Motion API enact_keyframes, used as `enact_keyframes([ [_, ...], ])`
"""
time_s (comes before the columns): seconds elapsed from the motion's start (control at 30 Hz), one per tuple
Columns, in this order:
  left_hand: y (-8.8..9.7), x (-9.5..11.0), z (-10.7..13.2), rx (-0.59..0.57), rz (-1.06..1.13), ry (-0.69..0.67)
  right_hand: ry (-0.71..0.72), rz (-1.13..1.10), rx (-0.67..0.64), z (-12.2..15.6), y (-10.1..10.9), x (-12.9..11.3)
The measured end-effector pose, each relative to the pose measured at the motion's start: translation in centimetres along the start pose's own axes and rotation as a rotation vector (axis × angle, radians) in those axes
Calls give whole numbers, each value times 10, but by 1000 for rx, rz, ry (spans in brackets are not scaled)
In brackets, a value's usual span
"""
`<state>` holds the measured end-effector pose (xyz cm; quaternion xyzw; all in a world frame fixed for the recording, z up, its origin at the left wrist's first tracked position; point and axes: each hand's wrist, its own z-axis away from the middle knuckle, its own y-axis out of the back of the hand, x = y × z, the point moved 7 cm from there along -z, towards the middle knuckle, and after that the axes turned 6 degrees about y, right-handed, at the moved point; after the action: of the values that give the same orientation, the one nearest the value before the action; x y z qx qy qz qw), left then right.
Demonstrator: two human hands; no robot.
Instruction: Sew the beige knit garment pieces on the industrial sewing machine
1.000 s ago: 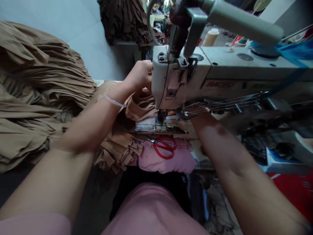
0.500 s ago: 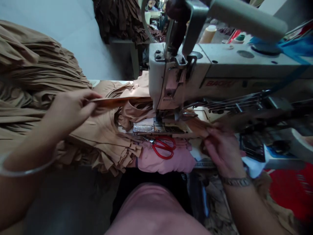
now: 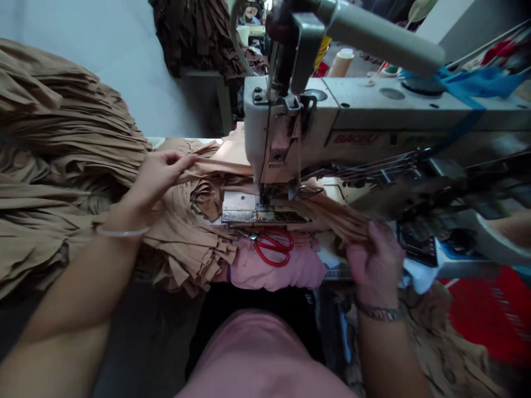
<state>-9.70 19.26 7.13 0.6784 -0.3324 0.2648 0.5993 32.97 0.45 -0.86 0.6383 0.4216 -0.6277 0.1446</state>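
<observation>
A white sewing machine (image 3: 373,119) stands in front of me, its needle foot over a metal plate (image 3: 249,213). My left hand (image 3: 160,174) pinches a tan fabric strip (image 3: 219,168) left of the machine head. To the right of the plate, my right hand (image 3: 375,260) is closed on the other end of tan fabric (image 3: 336,218) that runs under the foot. Red-handled scissors (image 3: 271,246) lie on a pink cloth (image 3: 277,268) just in front of the plate.
A tall stack of folded tan fabric pieces (image 3: 62,160) fills the left. More tan pieces (image 3: 186,249) hang over the table's front edge. Dark brown fabric (image 3: 199,33) is piled at the back. A thread cone (image 3: 340,62) stands behind the machine. Something red (image 3: 489,320) sits low right.
My left hand came back from behind the machine head, drew a tan strip out to the left, then moved in toward the machine. My right hand pulled back from under the arm, gripping fabric.
</observation>
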Motion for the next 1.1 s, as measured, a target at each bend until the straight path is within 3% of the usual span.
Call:
enact_keyframes([
  [0.1, 36, 6, 38, 183, -149, 55, 146, -10, 3, -1, -24, -13],
  [0.17, 29, 21, 61, 187, -176, 17, 393, 250, -194, 12, -63, -24],
  [0.23, -10, 43, 79, -31, -162, -162, 699, 584, -691, 44, -119, -21],
  [0.27, -38, 56, 90, -200, -164, -320, 848, 729, -921, 62, -137, -14],
  [0.3, -63, 66, 102, -336, -199, -499, 980, 862, -1081, 75, -146, -5],
  [0.33, -82, 73, 113, -394, -268, -664, 1087, 983, -1169, 81, -149, 2],
  [0.4, -107, 74, 123, -348, -470, -870, 1221, 1184, -1187, 74, -143, 9],
  [0.47, -117, 68, 123, -218, -661, -914, 1315, 1277, -1169, 61, -132, 7],
  [0.57, -117, 69, 125, -110, -758, -950, 1445, 1240, -1187, 52, -121, -3],
  [0.7, -117, 83, 139, -98, -720, -1000, 1542, 1109, -1184, 63, -125, -11],
  [0.9, -120, 87, 143, -169, -850, -730, 1396, 1238, -1116, 80, -137, 1],
  [1.0, -121, 88, 144, -138, -835, -725, 1314, 1256, -1060, 82, -138, 7],
  [1.1, -125, 87, 145, -117, -787, -780, 1177, 1099, -1014, 79, -139, 7],
])
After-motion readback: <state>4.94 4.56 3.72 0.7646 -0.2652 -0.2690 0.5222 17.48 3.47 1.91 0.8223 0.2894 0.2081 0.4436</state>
